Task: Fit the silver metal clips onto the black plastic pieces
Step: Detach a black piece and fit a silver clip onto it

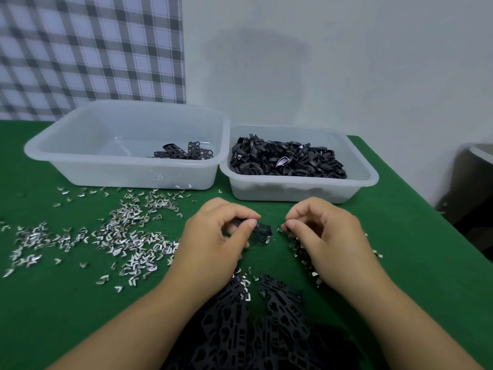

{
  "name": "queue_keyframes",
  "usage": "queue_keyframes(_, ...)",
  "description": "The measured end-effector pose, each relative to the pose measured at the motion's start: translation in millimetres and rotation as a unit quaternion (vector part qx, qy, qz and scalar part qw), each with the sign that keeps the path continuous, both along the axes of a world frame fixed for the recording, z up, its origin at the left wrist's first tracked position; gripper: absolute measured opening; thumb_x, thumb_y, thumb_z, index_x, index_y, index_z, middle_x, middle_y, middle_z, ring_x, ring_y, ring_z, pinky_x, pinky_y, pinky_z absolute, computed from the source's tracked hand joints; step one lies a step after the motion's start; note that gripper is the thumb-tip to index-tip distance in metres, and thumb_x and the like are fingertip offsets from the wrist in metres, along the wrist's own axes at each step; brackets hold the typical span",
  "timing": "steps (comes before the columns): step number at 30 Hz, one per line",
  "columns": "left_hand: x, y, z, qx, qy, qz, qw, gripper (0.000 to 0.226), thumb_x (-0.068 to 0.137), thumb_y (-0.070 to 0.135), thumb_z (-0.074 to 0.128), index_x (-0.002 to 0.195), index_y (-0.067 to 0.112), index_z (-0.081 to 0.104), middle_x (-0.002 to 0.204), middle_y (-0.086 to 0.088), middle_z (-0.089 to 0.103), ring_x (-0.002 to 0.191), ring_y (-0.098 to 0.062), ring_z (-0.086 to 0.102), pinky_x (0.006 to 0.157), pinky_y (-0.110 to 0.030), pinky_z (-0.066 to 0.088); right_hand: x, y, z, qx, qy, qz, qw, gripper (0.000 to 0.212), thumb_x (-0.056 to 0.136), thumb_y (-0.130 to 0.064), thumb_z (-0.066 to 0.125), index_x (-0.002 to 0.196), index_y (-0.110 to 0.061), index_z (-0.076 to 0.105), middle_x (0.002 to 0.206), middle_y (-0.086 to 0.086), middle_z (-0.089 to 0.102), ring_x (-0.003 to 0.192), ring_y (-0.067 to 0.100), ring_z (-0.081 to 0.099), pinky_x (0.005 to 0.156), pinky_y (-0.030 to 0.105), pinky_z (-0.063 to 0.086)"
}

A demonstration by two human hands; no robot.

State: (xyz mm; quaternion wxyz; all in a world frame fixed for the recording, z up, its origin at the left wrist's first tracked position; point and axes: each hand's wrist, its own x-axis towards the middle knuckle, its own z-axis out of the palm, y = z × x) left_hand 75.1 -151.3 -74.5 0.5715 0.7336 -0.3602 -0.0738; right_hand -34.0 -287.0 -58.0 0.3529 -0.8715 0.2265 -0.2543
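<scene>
Black plastic pieces (253, 329) are heaped at bottom centre on the green table (413, 249), right under your wrists, so the next one is a short reach back. Two clear tubs block the far side: the left tub (80, 158) at centre left holds only a few black strips, probably the finished ones, and the right tub (369, 178) is piled with black loops (288, 158). Between tubs and heap you have an open green patch, and that is where you work. Your left hand (213, 236) curls its thumb and fingers round one piece (262, 232), its free end pointing right to meet the other hand. Your right hand (325, 231) has its fingers bent inward, and its fingertips seem to pinch a single clip (279, 230) just beside that end. Loose silver clips (128, 236) spread across the left half, so sweeping your left forearm outward would scatter them; the table edge slants down the right, well apart from your hands
</scene>
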Motion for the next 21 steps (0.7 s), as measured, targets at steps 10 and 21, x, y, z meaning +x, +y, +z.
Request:
queue_keyframes(10, -1, -1, -1, 0.01, -0.053, -0.022, 0.998, 0.013, 0.073, 0.02, 0.078, 0.077, 0.032, 0.073, 0.074, 0.009, 0.054, 0.062, -0.006, 0.052, 0.061, -0.018, 0.046, 7, 14, 3, 0.113, -0.101, 0.031, 0.988, 0.019, 0.074, -0.005, 0.074, 0.067, -0.019, 0.065, 0.062, -0.005, 0.067, 0.053, 0.002, 0.059, 0.052, 0.007, 0.042)
queue_keyframes(21, -2, 0, 2, 0.008, -0.096, -0.02, 0.995, 0.012, 0.075, 0.012, 0.077, 0.078, 0.023, 0.073, 0.072, 0.009, 0.053, 0.064, -0.008, 0.05, 0.059, -0.011, 0.037, 9, 24, 4, 0.035, -0.052, 0.082, 0.995, 0.022, 0.078, -0.01, 0.07, 0.067, -0.027, 0.061, 0.068, -0.009, 0.056, 0.062, -0.001, 0.05, 0.058, 0.007, 0.037)
